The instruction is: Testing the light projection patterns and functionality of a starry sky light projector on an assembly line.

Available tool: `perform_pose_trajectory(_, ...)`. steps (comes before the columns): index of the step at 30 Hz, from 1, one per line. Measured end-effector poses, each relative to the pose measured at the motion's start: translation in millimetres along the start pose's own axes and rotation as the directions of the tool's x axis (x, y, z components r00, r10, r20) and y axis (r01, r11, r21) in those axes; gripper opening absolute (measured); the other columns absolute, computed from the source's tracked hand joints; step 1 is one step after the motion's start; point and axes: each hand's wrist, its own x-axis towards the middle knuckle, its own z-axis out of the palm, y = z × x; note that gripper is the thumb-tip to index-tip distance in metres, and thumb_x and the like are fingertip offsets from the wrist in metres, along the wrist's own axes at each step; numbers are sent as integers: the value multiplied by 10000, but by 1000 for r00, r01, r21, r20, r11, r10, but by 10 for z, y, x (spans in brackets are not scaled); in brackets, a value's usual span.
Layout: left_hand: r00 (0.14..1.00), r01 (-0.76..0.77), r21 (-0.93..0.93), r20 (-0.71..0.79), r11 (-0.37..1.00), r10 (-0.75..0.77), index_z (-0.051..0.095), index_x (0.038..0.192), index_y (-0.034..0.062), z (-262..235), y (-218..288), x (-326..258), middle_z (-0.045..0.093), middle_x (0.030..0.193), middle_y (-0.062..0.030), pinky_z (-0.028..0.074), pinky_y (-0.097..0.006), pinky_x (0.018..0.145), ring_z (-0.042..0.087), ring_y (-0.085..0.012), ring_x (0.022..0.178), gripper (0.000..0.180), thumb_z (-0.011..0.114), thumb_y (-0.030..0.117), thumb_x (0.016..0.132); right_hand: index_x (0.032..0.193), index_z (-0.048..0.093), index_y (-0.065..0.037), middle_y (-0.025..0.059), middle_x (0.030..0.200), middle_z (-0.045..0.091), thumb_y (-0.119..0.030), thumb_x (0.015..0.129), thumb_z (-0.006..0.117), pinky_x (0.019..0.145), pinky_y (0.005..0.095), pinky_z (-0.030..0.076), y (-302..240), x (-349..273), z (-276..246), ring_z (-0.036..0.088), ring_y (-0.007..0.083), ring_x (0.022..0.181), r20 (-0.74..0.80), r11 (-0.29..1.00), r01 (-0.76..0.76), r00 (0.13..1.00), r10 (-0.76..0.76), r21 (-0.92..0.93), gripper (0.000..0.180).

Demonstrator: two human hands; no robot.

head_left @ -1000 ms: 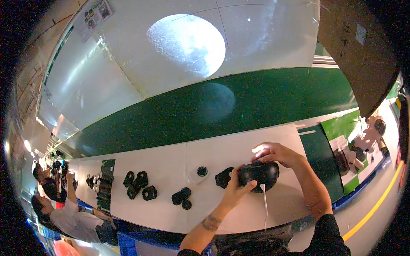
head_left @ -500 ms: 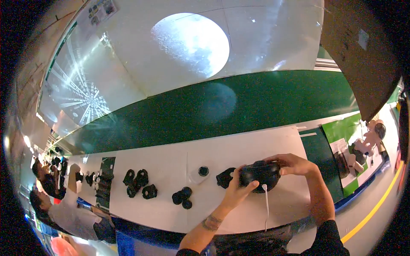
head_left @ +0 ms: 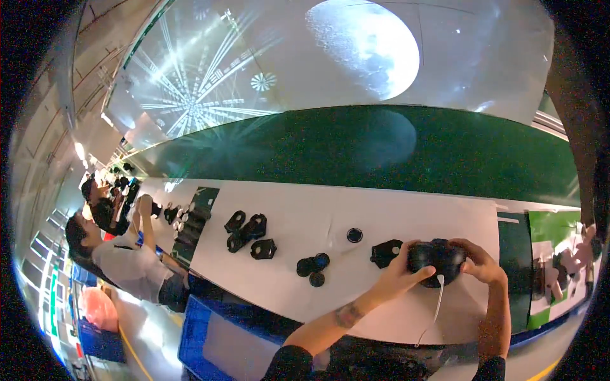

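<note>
A black rounded device (head_left: 435, 261) with a white cable (head_left: 437, 311) hanging from its near side is held just above the white tabletop. My left hand (head_left: 406, 273) grips its left side, thumb across the front. On its right side, my right hand (head_left: 481, 263) has its fingers closed against the casing. Just left of my left hand lies a black angular part (head_left: 384, 254). Farther left are a small cluster of round black discs (head_left: 312, 267) and a dark, light-rimmed round piece (head_left: 354, 235).
Several black angular parts (head_left: 251, 235) lie on the left of the white table (head_left: 286, 298). A moon image (head_left: 368, 47) and radiating light patterns (head_left: 190, 105) show on the wall. Co-workers (head_left: 121, 254) sit at the left; a blue crate (head_left: 197, 324) is below the table edge.
The view has turned left, so the table and wall images appear farther right. My right hand has shifted from the device's upper right to its right side; both hands keep hold.
</note>
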Motion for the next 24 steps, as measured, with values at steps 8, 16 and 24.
perform_pose_trajectory(8,997,-78,112,0,991,78,357,1439,-22,3,-19,6,609,1252,-202,480,-367,1011,609,-256,1168,850,769,489,899,1390,555,-21,111,1307,629,-696,698,819,1096,397,413,-3,37,-7,556,232,1237,-14,1000,-25,1000,25,-1,1002)
perform_pose_trajectory(16,994,-112,67,2,991,112,343,1440,-30,21,-33,15,580,1293,-198,454,-370,1053,582,-260,1204,841,783,441,901,1369,572,-24,98,1267,648,-754,650,812,1050,396,444,-29,50,2,584,224,1182,-25,998,-60,998,60,-3,1052)
perform_pose_trajectory(24,996,-93,63,7,994,92,333,1450,-39,4,-63,28,577,1306,-201,454,-374,1053,579,-263,1219,882,792,460,885,1374,568,-17,110,1276,645,-774,643,805,1053,404,445,-28,65,-1,584,236,1191,-21,999,-50,999,50,3,1078)
